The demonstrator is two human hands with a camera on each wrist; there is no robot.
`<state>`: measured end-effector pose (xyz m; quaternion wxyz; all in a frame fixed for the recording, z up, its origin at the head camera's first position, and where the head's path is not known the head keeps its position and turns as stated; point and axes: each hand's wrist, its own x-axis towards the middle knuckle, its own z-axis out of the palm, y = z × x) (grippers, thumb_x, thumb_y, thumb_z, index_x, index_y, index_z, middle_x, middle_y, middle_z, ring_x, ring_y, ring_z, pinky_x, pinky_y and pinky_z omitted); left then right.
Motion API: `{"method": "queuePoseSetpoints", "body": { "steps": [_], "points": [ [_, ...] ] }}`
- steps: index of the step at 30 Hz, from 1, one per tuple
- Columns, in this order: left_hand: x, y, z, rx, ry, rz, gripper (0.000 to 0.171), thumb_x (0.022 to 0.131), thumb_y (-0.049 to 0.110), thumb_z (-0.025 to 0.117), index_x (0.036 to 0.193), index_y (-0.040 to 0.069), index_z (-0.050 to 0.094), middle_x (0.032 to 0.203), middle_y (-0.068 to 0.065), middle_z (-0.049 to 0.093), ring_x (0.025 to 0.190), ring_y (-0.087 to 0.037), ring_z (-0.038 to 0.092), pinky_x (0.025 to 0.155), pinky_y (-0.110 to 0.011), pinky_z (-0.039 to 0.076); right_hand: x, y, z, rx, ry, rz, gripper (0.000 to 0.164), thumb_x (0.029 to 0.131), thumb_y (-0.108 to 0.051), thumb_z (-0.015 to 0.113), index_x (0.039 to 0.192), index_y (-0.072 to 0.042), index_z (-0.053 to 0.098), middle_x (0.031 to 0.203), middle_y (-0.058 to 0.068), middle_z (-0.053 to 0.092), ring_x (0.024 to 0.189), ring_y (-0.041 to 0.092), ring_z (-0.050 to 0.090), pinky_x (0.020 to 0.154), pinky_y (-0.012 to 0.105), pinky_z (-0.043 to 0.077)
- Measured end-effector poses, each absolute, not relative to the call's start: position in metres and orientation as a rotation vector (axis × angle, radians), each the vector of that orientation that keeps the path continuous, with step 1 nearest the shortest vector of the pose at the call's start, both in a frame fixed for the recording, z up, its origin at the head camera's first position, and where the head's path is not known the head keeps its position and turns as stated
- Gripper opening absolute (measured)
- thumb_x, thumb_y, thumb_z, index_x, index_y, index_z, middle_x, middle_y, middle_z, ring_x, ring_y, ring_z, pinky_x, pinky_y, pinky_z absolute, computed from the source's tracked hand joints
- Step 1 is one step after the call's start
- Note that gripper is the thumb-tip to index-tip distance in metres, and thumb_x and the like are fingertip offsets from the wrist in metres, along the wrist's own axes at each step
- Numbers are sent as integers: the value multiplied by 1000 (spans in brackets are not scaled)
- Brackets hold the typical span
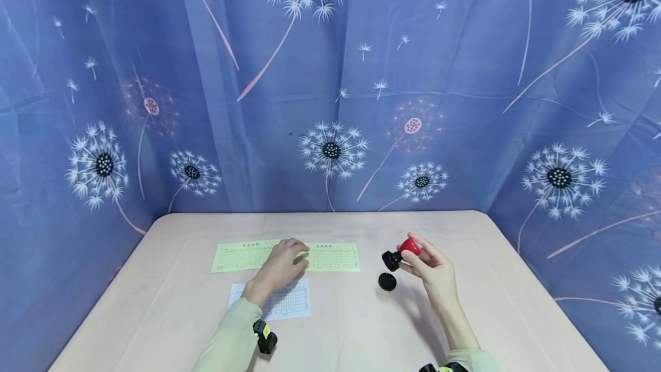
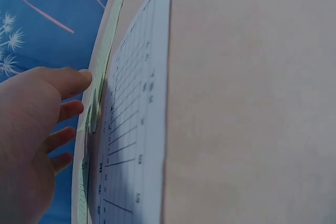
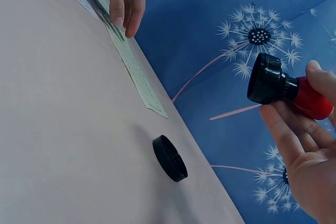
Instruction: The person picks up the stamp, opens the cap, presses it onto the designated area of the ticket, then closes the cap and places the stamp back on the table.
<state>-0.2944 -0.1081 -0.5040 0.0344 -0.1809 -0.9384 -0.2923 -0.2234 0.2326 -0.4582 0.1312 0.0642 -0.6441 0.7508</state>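
Observation:
My right hand (image 1: 432,271) holds a stamp (image 1: 393,259) by its red knob, thumb on one side and fingers on the other. In the right wrist view the stamp's round black head (image 3: 266,78) points left, raised above the table. Its black round cap (image 1: 387,282) lies on the table just below. My left hand (image 1: 284,263) hovers over the green printed slips (image 1: 333,257), fingers loosely bent with nothing between them. A white form with a printed grid (image 1: 289,301) lies nearer me, partly hidden under the left forearm.
The table (image 1: 351,332) has a pale pinkish cover. A blue curtain (image 1: 258,148) with dandelion prints rises behind it and at both sides. Black wrist cameras (image 1: 265,337) sit on both forearms, over light green sleeves.

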Motion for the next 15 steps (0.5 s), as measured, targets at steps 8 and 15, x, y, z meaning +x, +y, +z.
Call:
{"method": "queuePoseSetpoints", "body": {
  "steps": [8, 15],
  "points": [
    [-296, -106, -503, -556, -2912, -800, 39, 94, 29, 67, 128, 11, 65, 132, -5, 61, 129, -29, 51, 117, -50, 31, -224, 235, -458, 181, -1886, 2172, 50, 92, 0, 66, 139, 9, 50, 103, 6, 77, 97, 15, 74, 83, 36, 60],
    [-294, -108, -501, -563, -2947, -620, 40, 94, 37, 67, 127, 14, 67, 133, -1, 60, 123, -24, 53, 106, -46, 39, -225, 238, -457, 172, -1898, 2162, 51, 92, -1, 67, 139, 8, 50, 103, 4, 77, 98, 13, 74, 83, 35, 60]
  ]
}}
